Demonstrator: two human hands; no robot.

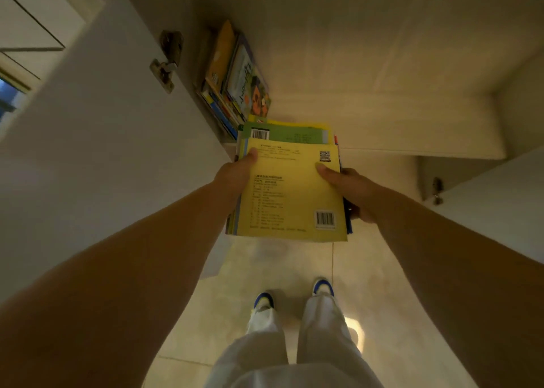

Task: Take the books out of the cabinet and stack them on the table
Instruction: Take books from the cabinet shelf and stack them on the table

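A white cabinet (382, 64) stands open before a person, its left door (97, 140) swung wide toward the camera and a second door (506, 187) ajar at the right edge, each carrying a metal hinge (166, 64). The cabinet's pale shelf (382, 122) runs across the upper half of the view, and a row of books (235, 78) leans against the left inner wall at the shelf's left end, spines and bright covers tilted toward the wall. Below, pale floor tiles (265, 270) spread out under the person's light trousers (321, 334) and blue-and-white shoes (323, 287). Two bare forearms reach forward from the lower corners and meet at a stack of books (291, 193) held level in the air just in front of the shelf's front edge, above the floor. The stack's top book shows a yellow back cover with printed text, a small square code and a barcode; a green cover with another barcode and a further yellow one stick out behind it. The left hand (238, 172) grips the stack's left edge with the thumb pressed on the yellow cover, and the right hand (347, 187) grips the right edge likewise, thumb on top and fingers curled beneath.
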